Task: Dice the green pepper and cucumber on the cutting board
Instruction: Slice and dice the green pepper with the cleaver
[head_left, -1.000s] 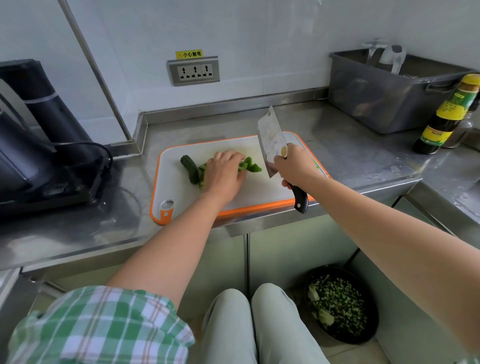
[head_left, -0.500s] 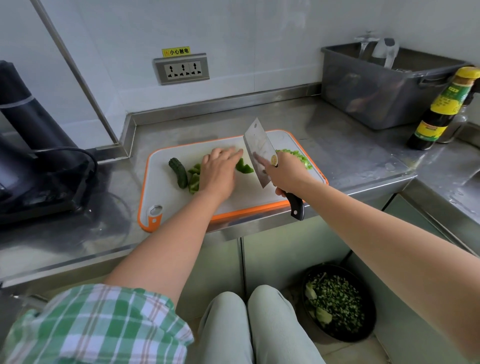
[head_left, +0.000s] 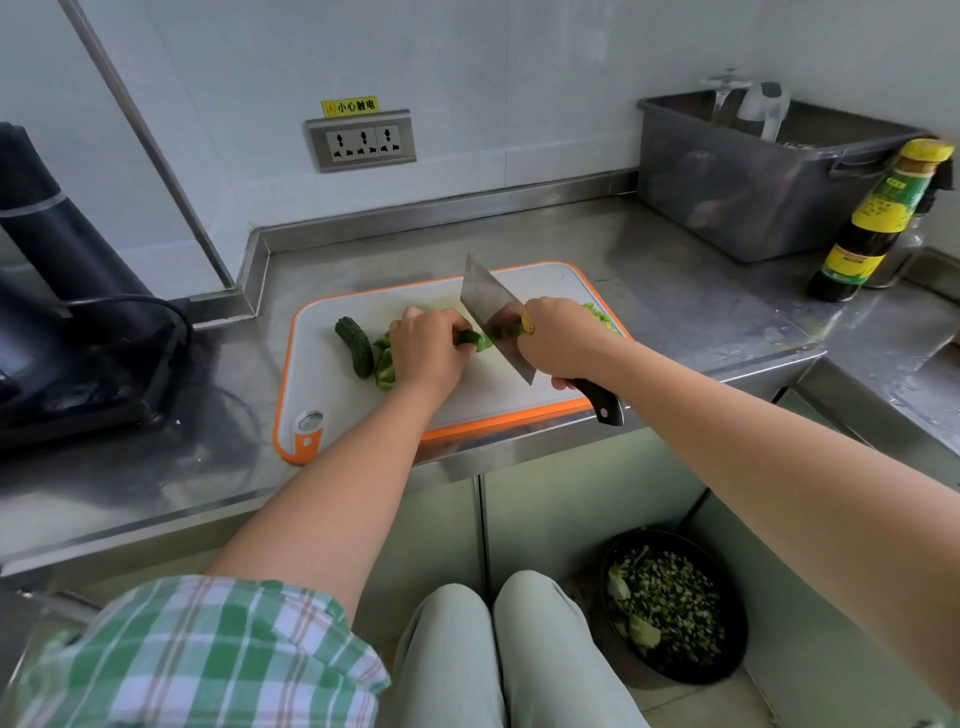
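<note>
On the cutting board (head_left: 332, 415): white with an orange rim, lying on the steel counter (head_left: 675, 291).
My left hand (head_left: 427, 349): fingers curled, pinning a green pepper piece (head_left: 475, 339) to the board.
My right hand (head_left: 558, 340): clenched round the cleaver (head_left: 493, 312), blade just beside that piece.
Cucumber (head_left: 354, 346): whole, at the board's left, near loose pepper chunks (head_left: 384, 369).
Diced pepper (head_left: 602, 318): heaped behind my right hand.

The cutting board (head_left: 332, 395)'s near-left part lies bare. A cucumber (head_left: 355, 346) and pepper pieces (head_left: 384, 366) block its left-centre; diced pepper (head_left: 602, 318) crowds its far-right corner.
</note>
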